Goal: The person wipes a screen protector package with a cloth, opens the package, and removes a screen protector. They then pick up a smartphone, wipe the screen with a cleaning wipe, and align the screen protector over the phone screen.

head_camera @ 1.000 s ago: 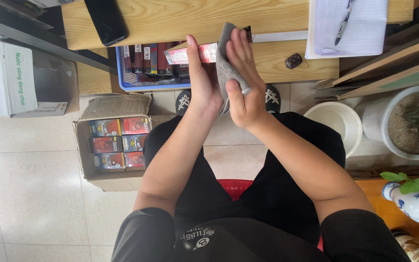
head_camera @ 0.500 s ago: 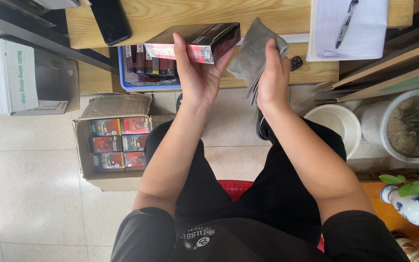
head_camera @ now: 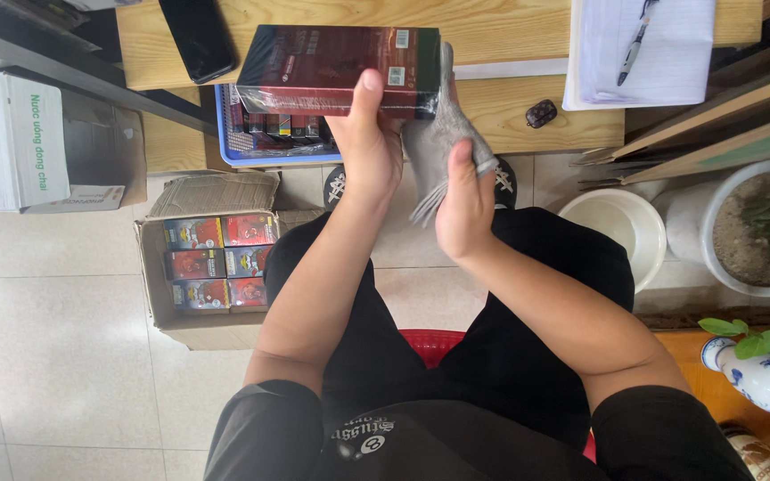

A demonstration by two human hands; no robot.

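Box [head_camera: 336, 71] now turned broadside in the left hand [head_camera: 369, 147]'s grip; right hand [head_camera: 463, 200] presses the pinched cloth [head_camera: 438, 134] against its end.

Pale tiled floor [head_camera: 64, 356]; wooden table [head_camera: 510, 107] ahead; wooden boards [head_camera: 715, 116] leaning right; even daylight.

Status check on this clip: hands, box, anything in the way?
Left hand grips dark red box. Right hand presses grey cloth to box end. Nothing between them; blue basket beneath.
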